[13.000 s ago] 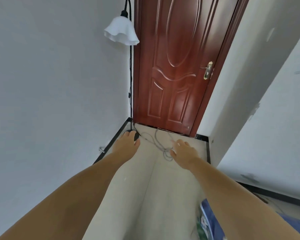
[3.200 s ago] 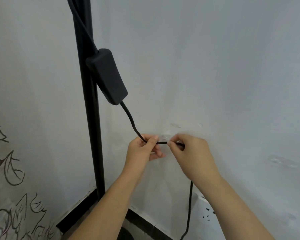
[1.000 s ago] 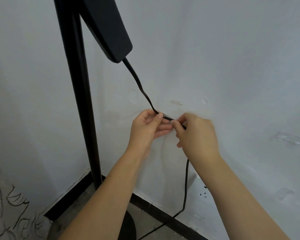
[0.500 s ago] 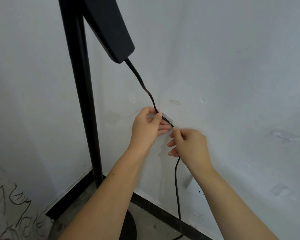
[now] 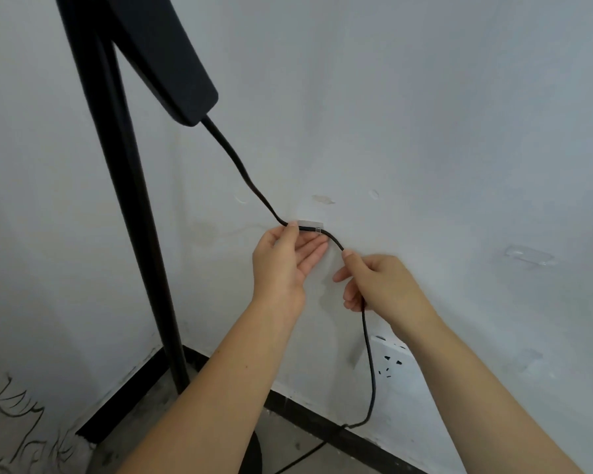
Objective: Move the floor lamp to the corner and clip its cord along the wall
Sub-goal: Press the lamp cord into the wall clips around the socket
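The left hand (image 5: pixel 281 268), fingers straight, presses the cord (image 5: pixel 240 169) at a clip (image 5: pixel 310 225); the right hand (image 5: pixel 384 285) pinches it. Pole (image 5: pixel 131 200) stands left, socket (image 5: pixel 391 360) below.

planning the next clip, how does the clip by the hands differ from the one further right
The near clip has the cord running through it; the far clip holds nothing. The left hand rests its thumb on the cord beside the near clip; no hand is near the far clip. Both are clear and stuck to the wall.
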Demonstrator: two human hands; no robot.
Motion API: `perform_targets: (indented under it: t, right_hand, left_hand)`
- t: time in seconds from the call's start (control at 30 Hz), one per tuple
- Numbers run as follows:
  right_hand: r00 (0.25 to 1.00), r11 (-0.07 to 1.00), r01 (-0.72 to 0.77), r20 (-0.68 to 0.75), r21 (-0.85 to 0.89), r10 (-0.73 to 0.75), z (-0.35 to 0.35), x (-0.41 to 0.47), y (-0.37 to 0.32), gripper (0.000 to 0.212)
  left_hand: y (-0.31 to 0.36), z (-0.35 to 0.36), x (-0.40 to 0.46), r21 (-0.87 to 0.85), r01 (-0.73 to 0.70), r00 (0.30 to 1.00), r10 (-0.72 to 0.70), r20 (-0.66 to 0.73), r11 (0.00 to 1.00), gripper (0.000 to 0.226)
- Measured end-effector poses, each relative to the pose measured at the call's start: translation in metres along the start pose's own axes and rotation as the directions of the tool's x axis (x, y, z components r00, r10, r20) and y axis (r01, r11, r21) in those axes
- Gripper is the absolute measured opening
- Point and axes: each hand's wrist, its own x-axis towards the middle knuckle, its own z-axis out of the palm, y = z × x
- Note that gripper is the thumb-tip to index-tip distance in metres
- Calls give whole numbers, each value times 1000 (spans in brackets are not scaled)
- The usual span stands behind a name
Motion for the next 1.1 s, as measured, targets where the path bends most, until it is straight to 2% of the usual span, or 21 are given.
perform_targets:
  t: [0.07,0.13,0.2,0.27,0.37,0.5,0.6,0.7,0.77,0.9,1.1]
  right_hand:
    - [981,994,-109,164,26,104,-15,-6,1,41]
    - [938,984,-177,301,-19,174,-35,-15,7,36]
    - [905,980,-184,377,-75,199,-58,-25,14,28]
    - [906,982,-152,381,-115,186,-86,-36,18,22]
    - [954,984,-106,263,-141,141,-129,-50,13,24]
    - [1000,957,-28,-4,-290,28,-160,-61,3,23]
    - [972,873,-6,-207,-488,-109,-159,-69,-3,32]
    - [893,761,-15,-350,-649,-281,-154,-73,-12,39]
    - [842,720,-8,-393,-694,-369,-151,-73,-17,41]
    - [797,709,-22,-440,-705,-413,-149,-70,-20,40]
    - [833,756,-35,-437,-654,-339,-159,-72,-23,42]
  left_hand:
    - [1,-1,0,-25,20,1000,-20,1,999,11]
    - [2,-2,1,-48,35,999,-35,4,998,10]
    - [0,-3,3,-65,48,999,-48,1,997,10]
    - [-1,-2,4,-84,55,998,-56,-7,995,9]
    - [-5,1,7,-106,51,998,-54,-28,993,7]
    - [-7,3,6,-125,42,998,-47,-31,991,12]
    - [-6,4,5,-117,48,998,-52,-30,992,11]
    - [-7,5,5,-102,49,998,-52,-27,994,11]
    - [-7,5,5,-98,46,998,-50,-35,994,12]
    - [-7,4,6,-101,48,998,-51,-30,994,12]
    - [-8,2,6,-43,-10,1000,10,-8,999,13]
